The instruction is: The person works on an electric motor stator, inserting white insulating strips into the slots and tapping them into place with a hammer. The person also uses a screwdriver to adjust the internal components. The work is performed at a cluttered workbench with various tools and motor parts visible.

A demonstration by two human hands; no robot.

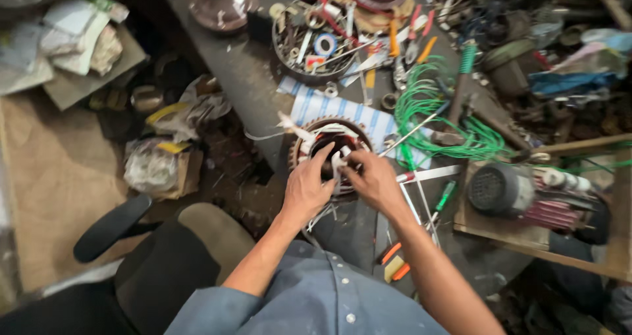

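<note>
Both hands are working at a round motor stator (322, 132) lying on the dark workbench (243, 78), just near of a blue-striped white cloth (368, 114). The left hand (306, 189) is curling over the ring's near-left edge with fingers bent and partly closed against the windings, while the right hand (375, 180) is pinching a white strip (342, 157) at the ring's near-right side, fingertips nearly shut on it. A coil of green wire (447, 128) is lying to the right, a round tray of tools (316, 45) farther away
</note>
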